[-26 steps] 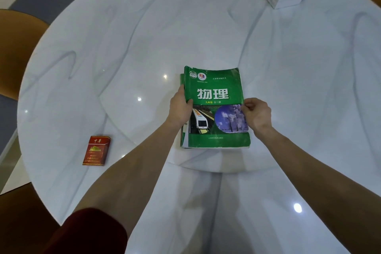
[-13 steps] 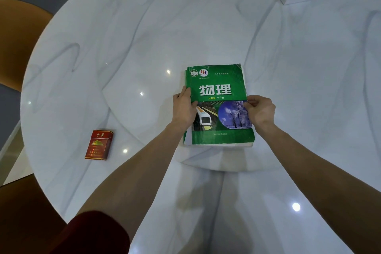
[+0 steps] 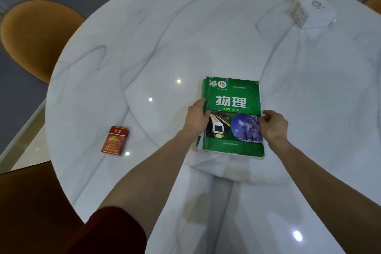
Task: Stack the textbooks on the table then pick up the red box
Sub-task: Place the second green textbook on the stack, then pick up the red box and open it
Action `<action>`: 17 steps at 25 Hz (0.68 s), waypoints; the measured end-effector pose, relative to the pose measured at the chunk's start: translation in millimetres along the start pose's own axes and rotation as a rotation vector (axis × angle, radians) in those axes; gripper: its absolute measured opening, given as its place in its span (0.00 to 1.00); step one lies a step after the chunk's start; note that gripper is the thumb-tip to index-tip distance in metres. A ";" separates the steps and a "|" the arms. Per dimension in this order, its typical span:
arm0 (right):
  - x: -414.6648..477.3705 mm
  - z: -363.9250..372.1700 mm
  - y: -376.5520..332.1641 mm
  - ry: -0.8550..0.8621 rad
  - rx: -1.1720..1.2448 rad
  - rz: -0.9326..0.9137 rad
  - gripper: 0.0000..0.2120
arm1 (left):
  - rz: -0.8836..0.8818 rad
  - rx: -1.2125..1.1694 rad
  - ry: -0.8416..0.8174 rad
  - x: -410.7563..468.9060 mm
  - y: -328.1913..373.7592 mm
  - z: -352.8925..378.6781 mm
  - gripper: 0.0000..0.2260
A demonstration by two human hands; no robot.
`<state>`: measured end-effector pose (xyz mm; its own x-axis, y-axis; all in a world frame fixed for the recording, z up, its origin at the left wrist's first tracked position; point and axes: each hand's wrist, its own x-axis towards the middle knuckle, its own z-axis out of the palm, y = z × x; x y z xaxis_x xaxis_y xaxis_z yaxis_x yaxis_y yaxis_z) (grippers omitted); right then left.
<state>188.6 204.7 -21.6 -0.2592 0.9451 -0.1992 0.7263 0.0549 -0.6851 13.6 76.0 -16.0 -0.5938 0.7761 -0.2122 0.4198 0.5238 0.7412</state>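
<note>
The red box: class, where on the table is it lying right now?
In the head view the red box lies flat on the white round table, near its left edge, apart from and left of the left hand and the green textbooks.

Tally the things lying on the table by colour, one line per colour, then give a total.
Green: at least 2, the stacked textbooks; the exact number cannot be told.
Red: 1, the red box.
White: 1, the white box.
Total: at least 4.
</note>
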 end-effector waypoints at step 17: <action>-107.3 114.3 -134.0 -0.369 -0.192 -0.722 0.10 | 0.008 0.442 0.061 -80.1 -123.3 -144.9 0.19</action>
<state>46.3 59.0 11.5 -0.8707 0.4919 0.0033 0.3888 0.6923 -0.6079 -90.0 -101.6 1.8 -0.6235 0.7654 -0.1595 0.6696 0.6280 0.3964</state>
